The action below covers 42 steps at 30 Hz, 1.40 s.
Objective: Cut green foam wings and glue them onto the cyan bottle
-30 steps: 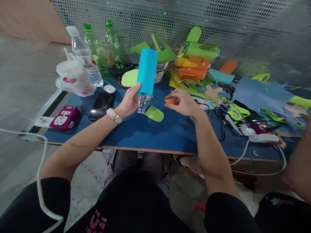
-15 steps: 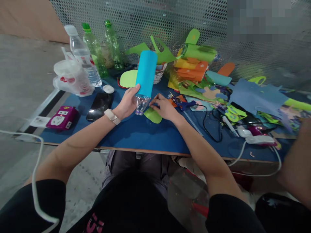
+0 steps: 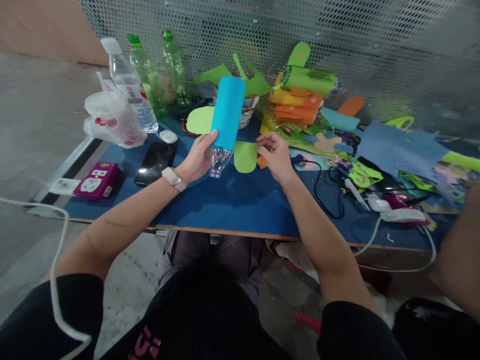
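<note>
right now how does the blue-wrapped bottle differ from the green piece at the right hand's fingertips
The blue-wrapped bottle is rounded with a bare, clear neck; the green piece is flat and plain green. The bottle is gripped in the left hand; the green piece is held by its edge in the right hand. The bottle is longer than the green piece. Both are in the person's hands.

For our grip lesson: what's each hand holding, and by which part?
Left hand: blue-wrapped bottle, by its lower half. Right hand: green piece, by its right edge.

The bottle wrap [image 3: 228,112] is blue, the cutout [image 3: 245,158] green.
</note>
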Motion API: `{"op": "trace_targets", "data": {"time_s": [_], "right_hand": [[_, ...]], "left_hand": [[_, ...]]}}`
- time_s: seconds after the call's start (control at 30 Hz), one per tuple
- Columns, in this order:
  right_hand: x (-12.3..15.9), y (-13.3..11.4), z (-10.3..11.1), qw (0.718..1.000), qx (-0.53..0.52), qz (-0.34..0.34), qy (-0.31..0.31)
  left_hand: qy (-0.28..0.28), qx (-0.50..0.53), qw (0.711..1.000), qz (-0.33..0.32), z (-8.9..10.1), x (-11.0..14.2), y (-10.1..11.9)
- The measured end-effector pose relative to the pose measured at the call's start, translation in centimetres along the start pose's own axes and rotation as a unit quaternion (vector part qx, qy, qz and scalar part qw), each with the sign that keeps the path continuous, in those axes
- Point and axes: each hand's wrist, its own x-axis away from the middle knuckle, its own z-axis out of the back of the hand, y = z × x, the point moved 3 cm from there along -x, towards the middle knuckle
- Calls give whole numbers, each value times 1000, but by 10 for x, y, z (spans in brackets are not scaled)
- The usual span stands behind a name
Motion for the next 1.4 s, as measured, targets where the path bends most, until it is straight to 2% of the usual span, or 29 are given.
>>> {"op": "trace_targets", "data": {"time_s": [0.17, 0.3, 0.4, 0.47, 0.63, 0.77, 1.0, 1.2, 1.4], "right_hand": [[0, 1, 0, 998, -15, 19, 54], [5, -5, -3, 991, -24, 55, 117], [14, -14, -4, 980, 10, 76, 183], [21, -21, -6, 976, 26, 67, 207], [33, -38, -16, 984, -54, -3, 167], [35, -44, -20, 987, -55, 4, 153], [23, -27, -22, 982, -76, 9, 174], [22, -24, -21, 988, -101, -23, 112], [22, -11, -19, 985, -112, 4, 134]], "left_hand": [[2, -14, 1000, -8, -2, 0, -2], [-18, -29, 999, -10, -8, 5, -2], [-23, -40, 999, -3, -11, 8, -3], [-30, -46, 998, -3, -10, 9, -3], [-34, -48, 998, -14, -9, 10, -1], [-41, -36, 998, -5, -11, 11, 2], [-31, -34, 999, -4, -13, 13, 4], [-41, -26, 999, -14, -12, 11, 1], [-49, -35, 998, -17, -11, 11, -1]]}}
